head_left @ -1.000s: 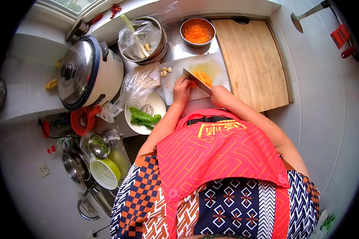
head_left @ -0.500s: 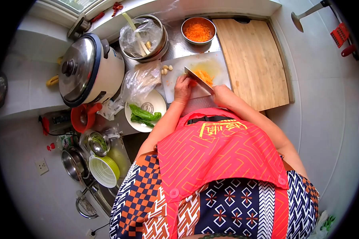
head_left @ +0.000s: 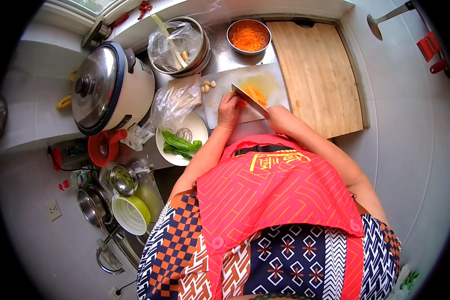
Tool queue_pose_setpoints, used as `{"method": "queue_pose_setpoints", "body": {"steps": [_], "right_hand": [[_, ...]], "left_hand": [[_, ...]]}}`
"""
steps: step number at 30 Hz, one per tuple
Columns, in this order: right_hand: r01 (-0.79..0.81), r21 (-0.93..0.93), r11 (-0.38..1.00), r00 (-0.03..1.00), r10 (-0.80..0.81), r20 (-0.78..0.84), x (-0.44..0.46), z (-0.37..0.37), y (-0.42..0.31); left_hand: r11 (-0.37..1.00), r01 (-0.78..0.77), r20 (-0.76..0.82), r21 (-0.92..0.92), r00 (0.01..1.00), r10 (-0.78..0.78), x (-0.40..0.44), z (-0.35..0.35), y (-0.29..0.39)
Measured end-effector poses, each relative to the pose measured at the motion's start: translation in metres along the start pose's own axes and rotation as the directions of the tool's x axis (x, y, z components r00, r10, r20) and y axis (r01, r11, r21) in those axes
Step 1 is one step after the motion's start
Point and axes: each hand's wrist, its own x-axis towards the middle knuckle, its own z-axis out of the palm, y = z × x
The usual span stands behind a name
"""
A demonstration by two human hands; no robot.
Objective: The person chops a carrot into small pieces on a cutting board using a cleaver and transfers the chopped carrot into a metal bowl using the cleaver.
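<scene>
My right hand is closed around the handle of a kitchen knife, whose broad blade stands slanted over the white cutting board. Just left of the blade, my left hand has its fingers curled down on a piece of carrot; most of that piece is hidden by the fingers and blade. On the blade's far side lie orange carrot shreds on a yellow-stained patch. Several garlic cloves rest at the board's upper left corner.
A metal bowl of grated carrot stands behind the board, and a wooden board lies right. To the left are a plate with green peppers, a plastic bag, stacked bowls and a large cooker.
</scene>
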Motion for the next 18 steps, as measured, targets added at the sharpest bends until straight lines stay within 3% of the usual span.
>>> {"method": "queue_pose_setpoints", "body": {"steps": [18], "right_hand": [[-0.006,-0.033,0.999,0.992,0.001,-0.129,0.012,0.012,0.000]], "left_hand": [[0.999,0.042,0.013,0.019,0.999,-0.043,0.000,-0.003,0.004]]}}
